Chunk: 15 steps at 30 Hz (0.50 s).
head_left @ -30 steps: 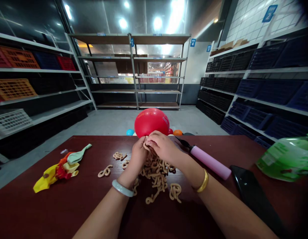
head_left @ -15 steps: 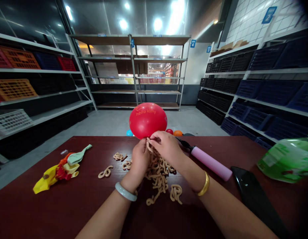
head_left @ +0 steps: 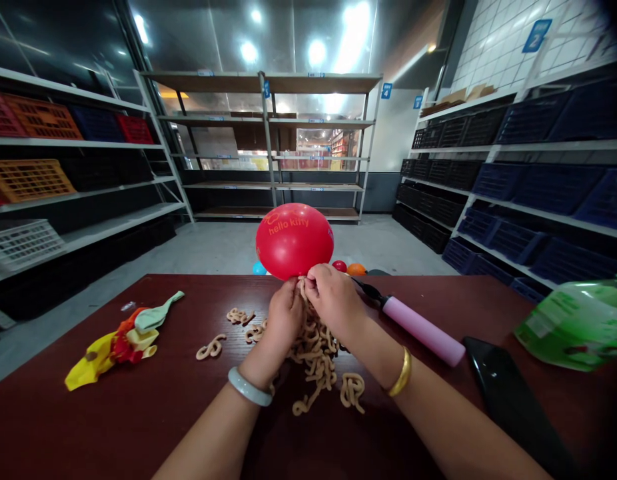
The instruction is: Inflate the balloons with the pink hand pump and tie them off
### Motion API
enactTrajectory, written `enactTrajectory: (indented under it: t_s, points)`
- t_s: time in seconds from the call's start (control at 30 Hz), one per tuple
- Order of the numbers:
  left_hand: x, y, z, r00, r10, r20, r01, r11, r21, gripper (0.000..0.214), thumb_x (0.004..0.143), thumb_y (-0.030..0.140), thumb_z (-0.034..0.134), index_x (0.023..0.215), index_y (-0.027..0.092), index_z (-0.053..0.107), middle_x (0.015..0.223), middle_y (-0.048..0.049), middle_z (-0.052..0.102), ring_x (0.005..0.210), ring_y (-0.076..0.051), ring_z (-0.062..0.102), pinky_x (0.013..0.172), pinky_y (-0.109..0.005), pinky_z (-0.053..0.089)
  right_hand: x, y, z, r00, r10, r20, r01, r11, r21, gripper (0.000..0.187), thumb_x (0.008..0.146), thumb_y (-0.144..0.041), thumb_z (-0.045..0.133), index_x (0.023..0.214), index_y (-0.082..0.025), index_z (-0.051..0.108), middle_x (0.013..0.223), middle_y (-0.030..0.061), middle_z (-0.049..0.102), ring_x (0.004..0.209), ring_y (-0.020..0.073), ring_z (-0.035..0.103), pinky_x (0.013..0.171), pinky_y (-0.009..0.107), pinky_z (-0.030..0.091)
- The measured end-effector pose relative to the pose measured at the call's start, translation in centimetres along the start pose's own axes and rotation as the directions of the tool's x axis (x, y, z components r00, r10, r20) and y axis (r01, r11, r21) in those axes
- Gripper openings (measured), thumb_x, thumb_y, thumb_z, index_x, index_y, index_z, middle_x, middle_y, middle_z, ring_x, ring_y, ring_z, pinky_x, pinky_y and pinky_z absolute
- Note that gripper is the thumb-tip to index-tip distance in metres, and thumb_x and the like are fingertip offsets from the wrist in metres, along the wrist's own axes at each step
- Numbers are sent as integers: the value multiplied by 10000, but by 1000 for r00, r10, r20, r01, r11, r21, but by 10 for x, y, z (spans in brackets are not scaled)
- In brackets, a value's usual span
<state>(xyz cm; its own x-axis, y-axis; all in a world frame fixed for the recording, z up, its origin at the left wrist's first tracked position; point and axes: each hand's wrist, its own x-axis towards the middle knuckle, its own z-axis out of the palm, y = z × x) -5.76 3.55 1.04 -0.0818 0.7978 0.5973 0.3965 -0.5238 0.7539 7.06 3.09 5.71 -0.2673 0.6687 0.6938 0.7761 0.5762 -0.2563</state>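
An inflated red balloon (head_left: 294, 243) with "hello kitty" lettering sits above my hands at the table's far edge, its neck pointing down. My left hand (head_left: 284, 310) is closed, pinching the balloon's neck. Beside it, my right hand (head_left: 336, 297) pinches a beige cord at the neck; the fingertips partly hide how the cord runs. Under both hands lies a heap of curled beige cords (head_left: 316, 350), with a few loose pieces around it. To the right rests a balloon pump (head_left: 423, 330) with a pink barrel and black nozzle.
Limp uninflated balloons (head_left: 148, 320) lie on the left of the dark red table (head_left: 138, 427). A black phone (head_left: 508, 380) and a green plastic bag (head_left: 573, 327) are at the right. More balloons (head_left: 357, 269) show beyond the far edge. Shelves with crates (head_left: 33, 180) line the sides.
The red balloon has shifted slightly left and tilted. My right hand has turned a little, its fingers curling closer to the neck, while my left hand keeps its pinch.
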Motion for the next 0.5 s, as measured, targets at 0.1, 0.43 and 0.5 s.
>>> enactTrajectory:
  t_s: [0.1, 0.43, 0.5]
  points:
    - [0, 1, -2, 999, -31, -24, 30, 998, -59, 189, 921, 277, 463, 895, 174, 620, 809, -43, 671, 725, -165, 590, 686, -271, 436, 0, 0, -1, 999, -21, -27, 25, 989, 143, 106, 924, -165, 545, 844, -194, 608, 862, 67, 671, 817, 204, 607, 733, 307, 425]
    - [-3, 4, -3, 999, -41, -29, 37, 992, -123, 249, 959, 353, 461, 942, 167, 627, 850, -46, 672, 763, -161, 590, 717, -274, 445, 5, 9, 8, 991, 131, 14, -116, 813, 571, 111, 831, -122, 622, 847, -230, 645, 855, 8, 693, 805, 164, 647, 747, 290, 493]
    - [-3, 3, -3, 999, -25, -21, 23, 994, -104, 239, 957, 335, 455, 952, 169, 626, 860, -47, 676, 770, -162, 594, 717, -273, 446, 6, 12, 9, 984, 170, 57, -169, 778, 605, 127, 813, -121, 645, 859, -236, 671, 878, 6, 710, 815, 162, 658, 754, 295, 503]
